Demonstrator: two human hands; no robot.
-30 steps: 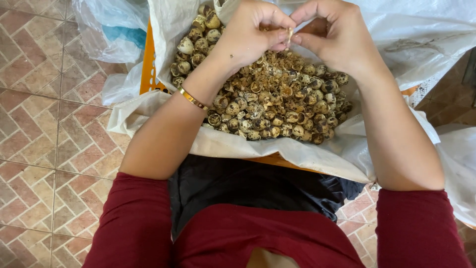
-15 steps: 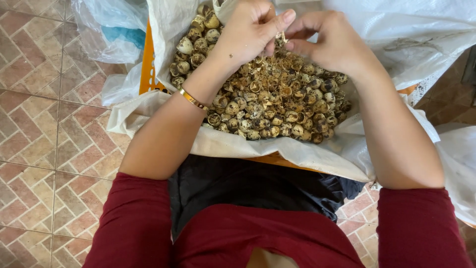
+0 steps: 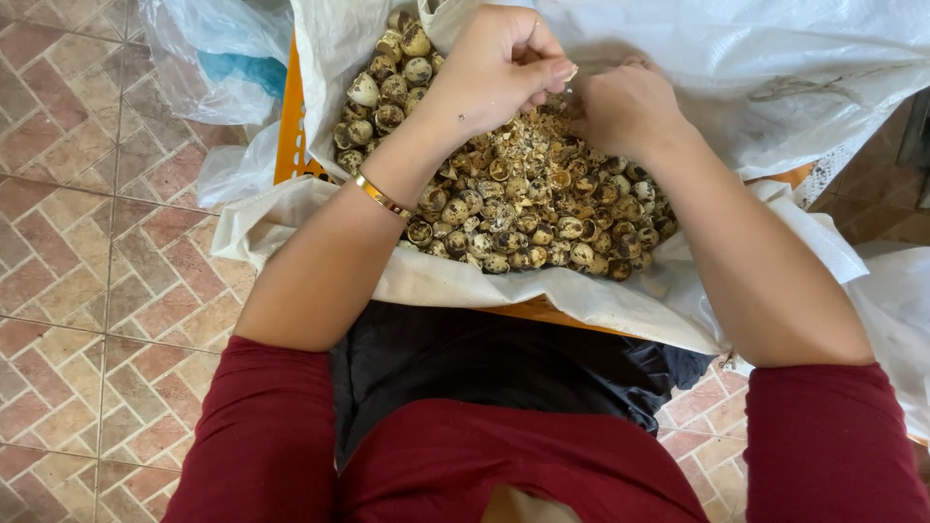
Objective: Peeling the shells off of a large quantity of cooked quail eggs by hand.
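Observation:
A heap of speckled quail eggs and broken shells (image 3: 523, 208) lies in an opened white sack (image 3: 620, 300). Both of my hands meet above the far side of the heap. My left hand (image 3: 504, 68) is curled, thumb against fingers, pinching a small pale piece (image 3: 572, 72) that is mostly hidden. My right hand (image 3: 625, 107) is bent downward with its fingertips against the left thumb, at the same piece. Whole eggs (image 3: 387, 87) are piled at the far left of the heap. A gold bangle (image 3: 380, 197) sits on my left wrist.
The sack rests on an orange crate (image 3: 289, 126), with its edge over my lap. A clear plastic bag with something blue inside (image 3: 218, 68) lies on the tiled floor (image 3: 87, 242) at the far left. More white sacking (image 3: 756, 68) rises at the back right.
A thin pale strip stretched between the hands a second ago is gone. The hands have closed together and dropped slightly toward the heap.

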